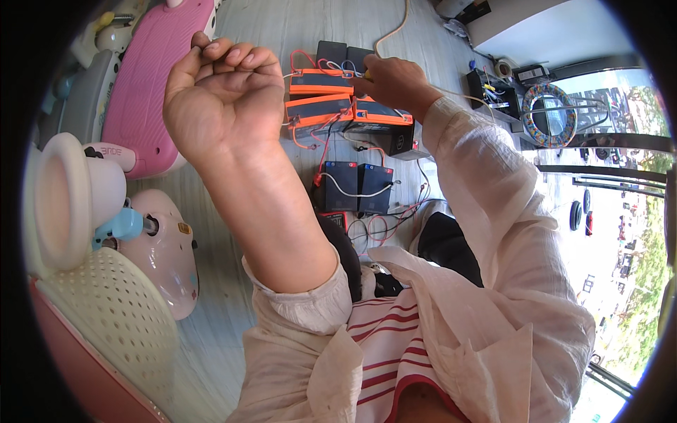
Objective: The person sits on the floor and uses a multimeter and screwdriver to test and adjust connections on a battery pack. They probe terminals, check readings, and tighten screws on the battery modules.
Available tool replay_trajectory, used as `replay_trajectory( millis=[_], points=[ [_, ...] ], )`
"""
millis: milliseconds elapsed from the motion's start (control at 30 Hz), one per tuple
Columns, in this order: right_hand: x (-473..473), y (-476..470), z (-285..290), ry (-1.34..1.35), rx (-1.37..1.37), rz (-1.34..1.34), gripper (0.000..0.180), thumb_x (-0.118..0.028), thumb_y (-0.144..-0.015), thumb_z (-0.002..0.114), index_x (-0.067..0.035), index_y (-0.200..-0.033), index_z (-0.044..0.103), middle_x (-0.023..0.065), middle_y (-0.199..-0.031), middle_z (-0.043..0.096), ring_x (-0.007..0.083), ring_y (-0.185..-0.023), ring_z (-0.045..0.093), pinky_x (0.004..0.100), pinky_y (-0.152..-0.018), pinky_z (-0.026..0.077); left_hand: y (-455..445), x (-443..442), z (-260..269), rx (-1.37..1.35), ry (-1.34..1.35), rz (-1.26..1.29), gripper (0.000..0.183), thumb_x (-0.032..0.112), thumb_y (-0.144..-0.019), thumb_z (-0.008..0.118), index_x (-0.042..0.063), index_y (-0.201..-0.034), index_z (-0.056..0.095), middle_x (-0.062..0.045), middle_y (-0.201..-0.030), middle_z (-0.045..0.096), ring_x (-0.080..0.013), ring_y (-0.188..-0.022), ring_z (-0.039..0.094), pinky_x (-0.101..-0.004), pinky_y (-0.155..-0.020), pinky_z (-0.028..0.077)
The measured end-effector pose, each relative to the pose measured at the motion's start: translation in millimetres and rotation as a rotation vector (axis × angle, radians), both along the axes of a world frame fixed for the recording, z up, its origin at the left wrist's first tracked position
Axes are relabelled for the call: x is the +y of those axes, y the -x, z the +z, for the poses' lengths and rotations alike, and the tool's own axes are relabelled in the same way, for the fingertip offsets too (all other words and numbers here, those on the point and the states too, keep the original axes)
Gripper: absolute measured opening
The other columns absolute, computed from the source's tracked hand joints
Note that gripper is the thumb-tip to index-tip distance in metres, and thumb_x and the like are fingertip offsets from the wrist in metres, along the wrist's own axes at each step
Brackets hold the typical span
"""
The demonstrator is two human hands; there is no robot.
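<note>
My left hand is raised at the upper left, palm up, fingers loosely curled and nothing seen in it. My right hand reaches over the battery group and grips a small yellow-handled tool, mostly hidden by the fingers. Beneath and beside it lie orange-and-black batteries, joined by red and pale wires. Two dark batteries stand behind them. Nearer my body, two more dark batteries lie side by side, with a white wire across them. A red-cased meter sits partly hidden by my leg.
Loose red and black leads tangle on the floor beside my shoe. A pale cord runs past my right hand. Pink ride-on parts and a perforated cream seat crowd the left. A black parts box stands at right.
</note>
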State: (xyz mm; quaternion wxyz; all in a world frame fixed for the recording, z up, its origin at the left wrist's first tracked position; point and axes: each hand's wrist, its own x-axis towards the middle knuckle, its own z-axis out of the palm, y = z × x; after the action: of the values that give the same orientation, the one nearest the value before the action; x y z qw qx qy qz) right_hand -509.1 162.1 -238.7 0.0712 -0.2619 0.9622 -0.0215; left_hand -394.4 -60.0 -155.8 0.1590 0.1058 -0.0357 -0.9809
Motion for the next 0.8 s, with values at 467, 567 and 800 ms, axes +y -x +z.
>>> replay_trajectory(
  millis=[467, 567, 800],
  points=[
    [20, 5, -27, 0.139, 0.337, 0.212, 0.037, -0.034, -0.090, 0.057, -0.003, -0.110, 0.058, 0.0144, -0.087, 0.070, 0.0333, -0.083, 0.070, 0.0441, -0.074, 0.054, 6, 11, 8, -0.031, 0.009, -0.023, 0.009, 0.011, -0.092, 0.050, 0.006, -0.086, 0.054, -0.002, -0.073, 0.049, -0.0149, -0.064, 0.043, -0.0297, -0.062, 0.040],
    [14, 2, -28, 0.140, 0.253, 0.101, 0.033, -0.032, -0.091, 0.056, -0.004, -0.107, 0.059, 0.0135, -0.086, 0.070, 0.0334, -0.084, 0.070, 0.0436, -0.074, 0.054, 4, 10, 6, -0.025, 0.011, -0.022, 0.009, 0.011, -0.092, 0.050, 0.006, -0.086, 0.054, -0.002, -0.073, 0.049, -0.0149, -0.064, 0.044, -0.0297, -0.062, 0.040],
    [9, 4, -19, 0.083, 0.146, 0.033, 0.033, -0.032, -0.089, 0.058, -0.004, -0.106, 0.059, 0.0150, -0.087, 0.070, 0.0331, -0.083, 0.070, 0.0451, -0.075, 0.054, 4, 11, 9, -0.037, 0.009, -0.007, 0.009, 0.011, -0.092, 0.050, 0.006, -0.086, 0.054, -0.002, -0.072, 0.049, -0.0149, -0.064, 0.043, -0.0296, -0.062, 0.039]
  ],
)
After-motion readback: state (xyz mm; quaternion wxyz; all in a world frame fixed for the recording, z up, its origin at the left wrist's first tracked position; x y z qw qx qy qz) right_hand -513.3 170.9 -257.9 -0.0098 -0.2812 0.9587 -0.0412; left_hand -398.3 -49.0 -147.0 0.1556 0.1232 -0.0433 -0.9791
